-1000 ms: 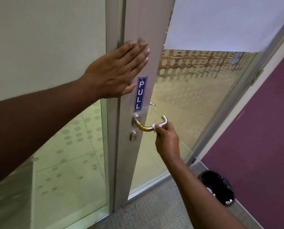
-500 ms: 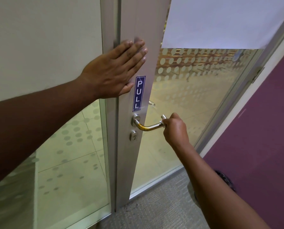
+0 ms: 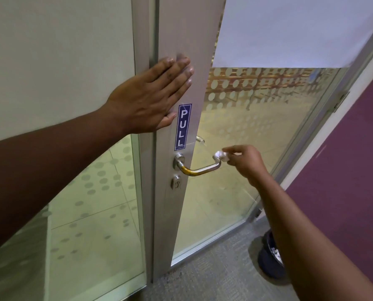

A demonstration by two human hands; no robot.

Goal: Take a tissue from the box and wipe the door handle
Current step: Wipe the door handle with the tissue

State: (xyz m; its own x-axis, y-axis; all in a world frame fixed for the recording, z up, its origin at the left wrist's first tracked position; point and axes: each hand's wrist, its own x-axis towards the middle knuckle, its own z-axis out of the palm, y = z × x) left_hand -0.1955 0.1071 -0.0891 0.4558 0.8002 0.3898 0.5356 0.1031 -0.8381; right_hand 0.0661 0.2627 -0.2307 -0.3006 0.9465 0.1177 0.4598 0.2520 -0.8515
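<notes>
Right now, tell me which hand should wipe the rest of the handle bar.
Right. The right hand already pinches the tissue at the outer end of the door handle. The left hand lies flat on the door frame, steadying it, and holds nothing.

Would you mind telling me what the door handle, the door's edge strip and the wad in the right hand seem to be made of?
Door handle: looks like brushed steel, with soft glints; a yellowish patch near its base may be wear or a reflection.
Edge strip: probably matt aluminium, pale grey and evenly dull.
Wad: white, crumpled tissue paper, pinched in the right hand.
</notes>
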